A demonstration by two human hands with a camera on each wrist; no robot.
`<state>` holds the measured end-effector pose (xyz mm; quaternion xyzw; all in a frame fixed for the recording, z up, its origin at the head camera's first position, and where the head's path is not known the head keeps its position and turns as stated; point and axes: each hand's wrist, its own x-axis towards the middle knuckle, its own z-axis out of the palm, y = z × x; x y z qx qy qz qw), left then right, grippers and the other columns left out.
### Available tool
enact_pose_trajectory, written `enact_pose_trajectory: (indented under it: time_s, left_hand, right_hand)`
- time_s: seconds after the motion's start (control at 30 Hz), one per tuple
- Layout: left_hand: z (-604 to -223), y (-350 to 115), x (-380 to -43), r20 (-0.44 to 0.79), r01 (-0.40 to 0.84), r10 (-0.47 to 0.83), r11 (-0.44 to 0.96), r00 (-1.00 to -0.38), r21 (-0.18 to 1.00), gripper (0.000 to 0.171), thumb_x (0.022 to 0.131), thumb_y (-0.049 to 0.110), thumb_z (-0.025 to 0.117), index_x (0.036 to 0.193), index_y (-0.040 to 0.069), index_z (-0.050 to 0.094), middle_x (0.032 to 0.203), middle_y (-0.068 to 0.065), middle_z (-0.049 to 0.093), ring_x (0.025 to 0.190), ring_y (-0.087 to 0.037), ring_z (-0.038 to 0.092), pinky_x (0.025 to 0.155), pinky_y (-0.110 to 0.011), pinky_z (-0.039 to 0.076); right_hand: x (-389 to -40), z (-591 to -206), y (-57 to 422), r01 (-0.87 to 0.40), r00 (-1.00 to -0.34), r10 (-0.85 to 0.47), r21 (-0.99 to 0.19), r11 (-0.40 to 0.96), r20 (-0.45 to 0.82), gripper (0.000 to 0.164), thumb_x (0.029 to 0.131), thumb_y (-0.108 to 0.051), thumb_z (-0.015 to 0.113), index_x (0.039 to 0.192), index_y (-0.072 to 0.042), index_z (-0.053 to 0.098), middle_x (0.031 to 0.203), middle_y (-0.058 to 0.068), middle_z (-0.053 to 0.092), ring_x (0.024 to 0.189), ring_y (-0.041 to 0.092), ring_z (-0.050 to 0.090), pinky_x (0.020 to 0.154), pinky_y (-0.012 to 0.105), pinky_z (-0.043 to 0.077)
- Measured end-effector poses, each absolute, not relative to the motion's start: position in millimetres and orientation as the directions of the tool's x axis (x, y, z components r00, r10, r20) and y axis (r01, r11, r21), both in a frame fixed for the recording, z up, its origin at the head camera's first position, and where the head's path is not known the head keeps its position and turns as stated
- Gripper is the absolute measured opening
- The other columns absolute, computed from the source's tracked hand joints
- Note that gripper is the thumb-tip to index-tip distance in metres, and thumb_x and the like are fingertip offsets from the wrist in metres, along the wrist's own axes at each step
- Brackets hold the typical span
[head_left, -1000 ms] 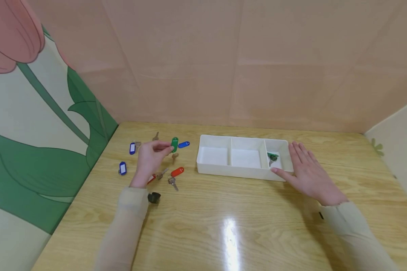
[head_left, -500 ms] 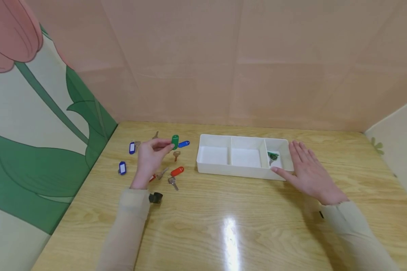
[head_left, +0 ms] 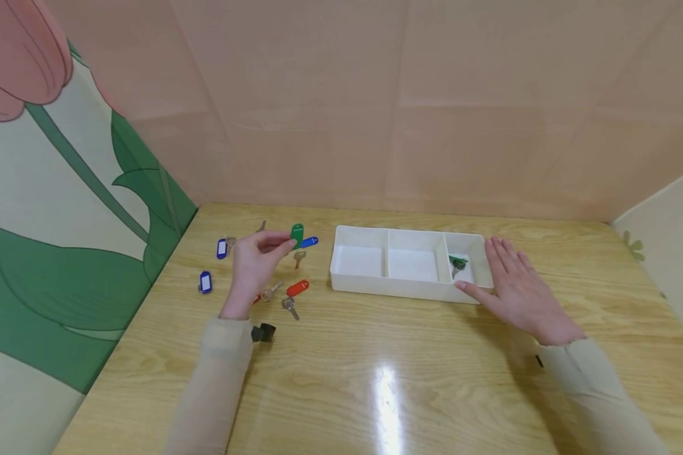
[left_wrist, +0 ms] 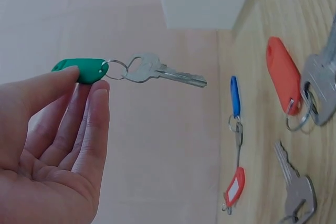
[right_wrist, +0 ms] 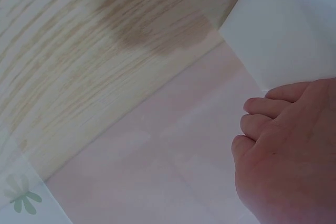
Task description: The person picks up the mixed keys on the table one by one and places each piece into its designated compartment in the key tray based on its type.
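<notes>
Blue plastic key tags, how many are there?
3: first blue tag left of the left hand, second blue tag in front of it, third blue tag partly behind the held green plastic tag. Others could be hidden.

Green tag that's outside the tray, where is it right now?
In the head view, the green tag is pinched by the left hand, left of the white tray.
</notes>
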<state>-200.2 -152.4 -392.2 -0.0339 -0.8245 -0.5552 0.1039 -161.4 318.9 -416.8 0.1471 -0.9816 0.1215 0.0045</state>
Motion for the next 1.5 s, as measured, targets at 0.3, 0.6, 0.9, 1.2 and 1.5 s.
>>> enact_pose_trajectory:
  time_s: [0.3,0.6,0.9,1.2,1.5]
  left_hand:
    - [-386,-146,-197,0.222,0.189,-0.062,0.337,-0.973,0.922,0.019,0.092,0.017,0.079,0.108,0.007,0.077,0.103,-0.005,0.074,0.092,-0.019,0.07,0.08,-0.027,0.059]
    - [-380,-139,-193,0.27,0.238,-0.059,0.316,-0.961,0.918,0.018,0.091,0.015,0.08,0.107,0.007,0.077,0.103,-0.005,0.074,0.092,-0.019,0.071,0.08,-0.028,0.059]
    - [-372,-129,-189,0.278,0.256,-0.04,0.277,-0.96,0.926,0.019,0.091,0.019,0.08,0.107,0.009,0.077,0.102,-0.002,0.075,0.091,-0.017,0.07,0.082,-0.03,0.059]
    - [-367,-122,-187,0.277,0.26,-0.031,0.261,-0.96,0.93,0.018,0.091,0.02,0.081,0.105,0.01,0.078,0.102,0.0,0.075,0.091,-0.017,0.07,0.082,-0.031,0.059]
    - [-363,-115,-189,0.279,0.263,-0.021,0.275,-0.96,0.925,0.019,0.09,0.02,0.081,0.106,0.01,0.078,0.102,0.0,0.075,0.091,-0.016,0.07,0.081,-0.03,0.059]
  right_hand:
    - [-161,-418,318,-0.283,-0.959,-0.282,-0.242,0.928,0.041,0.106,0.098,-0.064,0.053,0.159,0.003,-0.001,0.166,0.023,-0.005,0.152,0.041,-0.003,0.121,0.05,-0.008]
    - [-161,-417,317,-0.269,-0.962,-0.271,-0.233,0.934,0.028,0.107,0.097,-0.066,0.052,0.16,0.002,-0.002,0.166,0.022,-0.006,0.152,0.041,-0.004,0.121,0.05,-0.009]
    - [-161,-417,319,-0.278,-0.96,-0.277,-0.24,0.93,0.041,0.106,0.098,-0.065,0.053,0.159,0.004,0.001,0.166,0.024,-0.004,0.152,0.041,-0.003,0.121,0.052,-0.007]
    - [-162,-417,319,-0.275,-0.961,-0.276,-0.234,0.932,0.033,0.106,0.098,-0.065,0.052,0.159,0.004,0.0,0.166,0.022,-0.006,0.152,0.041,-0.004,0.121,0.052,-0.007]
    - [-161,-415,319,-0.275,-0.961,-0.275,-0.23,0.934,0.03,0.106,0.098,-0.066,0.052,0.159,0.005,0.002,0.166,0.024,-0.004,0.152,0.042,-0.003,0.121,0.052,-0.007]
